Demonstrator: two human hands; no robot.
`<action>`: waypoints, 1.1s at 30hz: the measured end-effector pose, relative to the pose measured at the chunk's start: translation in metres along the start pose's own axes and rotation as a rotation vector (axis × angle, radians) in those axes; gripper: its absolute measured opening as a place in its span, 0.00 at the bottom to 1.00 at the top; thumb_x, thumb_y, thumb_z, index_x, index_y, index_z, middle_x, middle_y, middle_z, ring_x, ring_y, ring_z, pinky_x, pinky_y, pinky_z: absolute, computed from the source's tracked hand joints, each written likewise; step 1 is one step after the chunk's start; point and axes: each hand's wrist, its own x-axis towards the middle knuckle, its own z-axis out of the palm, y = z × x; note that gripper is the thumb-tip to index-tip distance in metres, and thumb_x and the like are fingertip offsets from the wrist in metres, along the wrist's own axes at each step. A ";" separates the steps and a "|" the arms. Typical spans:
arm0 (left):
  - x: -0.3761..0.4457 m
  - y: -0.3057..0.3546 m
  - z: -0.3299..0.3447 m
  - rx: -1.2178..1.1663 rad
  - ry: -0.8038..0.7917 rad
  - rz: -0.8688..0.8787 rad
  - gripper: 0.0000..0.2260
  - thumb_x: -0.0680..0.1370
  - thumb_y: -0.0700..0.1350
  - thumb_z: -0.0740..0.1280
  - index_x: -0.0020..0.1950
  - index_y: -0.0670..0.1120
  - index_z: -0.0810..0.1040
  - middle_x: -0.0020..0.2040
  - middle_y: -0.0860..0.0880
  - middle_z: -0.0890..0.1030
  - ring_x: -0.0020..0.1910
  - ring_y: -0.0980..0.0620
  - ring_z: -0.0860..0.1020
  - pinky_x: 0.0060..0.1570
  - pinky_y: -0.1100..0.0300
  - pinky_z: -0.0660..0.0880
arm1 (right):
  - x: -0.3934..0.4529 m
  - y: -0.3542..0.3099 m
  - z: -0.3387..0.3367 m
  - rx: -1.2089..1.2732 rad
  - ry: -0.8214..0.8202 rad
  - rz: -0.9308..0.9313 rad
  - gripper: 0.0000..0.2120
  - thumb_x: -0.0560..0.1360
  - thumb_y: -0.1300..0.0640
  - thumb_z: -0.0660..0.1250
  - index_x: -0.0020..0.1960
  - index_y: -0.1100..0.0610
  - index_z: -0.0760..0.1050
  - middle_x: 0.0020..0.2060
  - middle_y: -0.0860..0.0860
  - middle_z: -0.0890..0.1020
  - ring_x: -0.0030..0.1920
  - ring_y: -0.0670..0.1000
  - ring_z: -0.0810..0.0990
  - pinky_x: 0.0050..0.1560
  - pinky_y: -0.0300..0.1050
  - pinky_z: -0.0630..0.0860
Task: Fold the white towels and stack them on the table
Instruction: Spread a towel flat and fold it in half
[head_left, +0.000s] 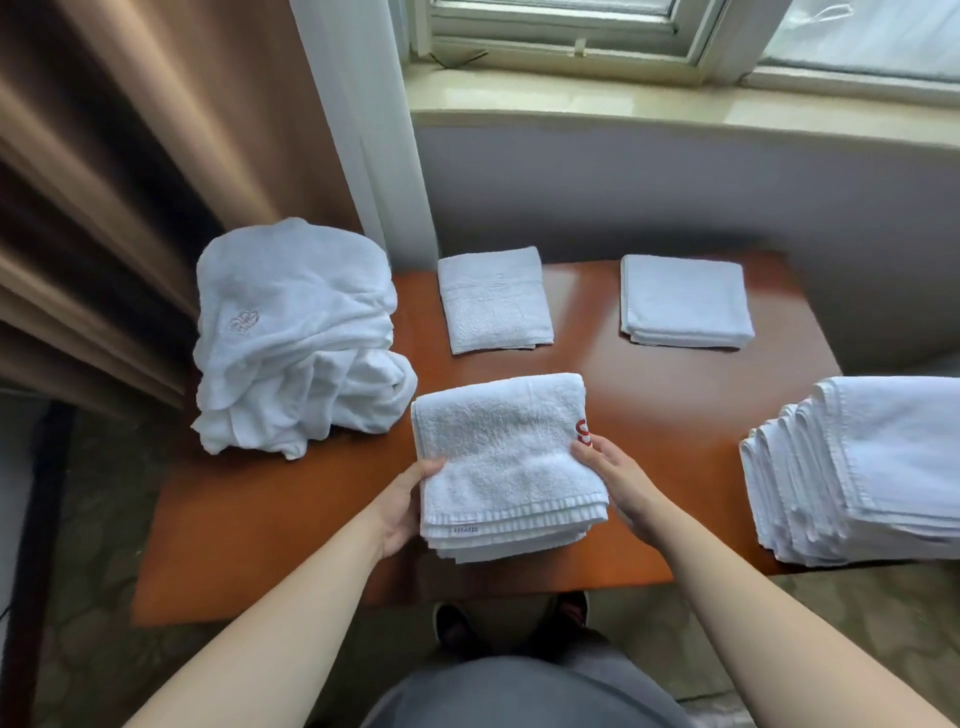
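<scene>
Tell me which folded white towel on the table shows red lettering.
The thick white terry towel at the front centre, held by the left hand and right hand. Red lettering shows at its right edge; the two far folded towels show none.

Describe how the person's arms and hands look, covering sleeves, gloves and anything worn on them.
Both forearms are bare up to the frame's edge, with no sleeve showing. The left hand and right hand are ungloved. No ring, watch, bracelet or marking is visible on either wrist or on the fingers that show. Fingernails look short and unpainted.
</scene>
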 end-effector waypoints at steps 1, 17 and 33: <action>0.006 0.000 0.013 0.018 0.000 -0.009 0.32 0.73 0.61 0.74 0.72 0.47 0.75 0.66 0.43 0.80 0.66 0.43 0.79 0.71 0.41 0.68 | -0.004 0.000 -0.014 0.014 0.026 0.003 0.33 0.67 0.37 0.76 0.67 0.52 0.76 0.58 0.52 0.85 0.59 0.54 0.84 0.67 0.59 0.75; 0.077 0.004 0.199 0.186 -0.072 -0.047 0.32 0.72 0.62 0.68 0.71 0.46 0.75 0.65 0.44 0.82 0.66 0.42 0.78 0.72 0.36 0.66 | -0.045 -0.004 -0.180 0.163 0.298 0.023 0.23 0.67 0.39 0.75 0.57 0.47 0.77 0.55 0.44 0.84 0.59 0.45 0.81 0.64 0.46 0.71; 0.063 0.056 0.212 0.126 0.118 0.256 0.53 0.60 0.78 0.68 0.81 0.59 0.57 0.82 0.54 0.58 0.81 0.51 0.53 0.78 0.43 0.48 | -0.035 -0.090 -0.178 -0.234 0.537 -0.428 0.31 0.72 0.34 0.71 0.71 0.42 0.71 0.69 0.37 0.73 0.70 0.45 0.70 0.67 0.49 0.71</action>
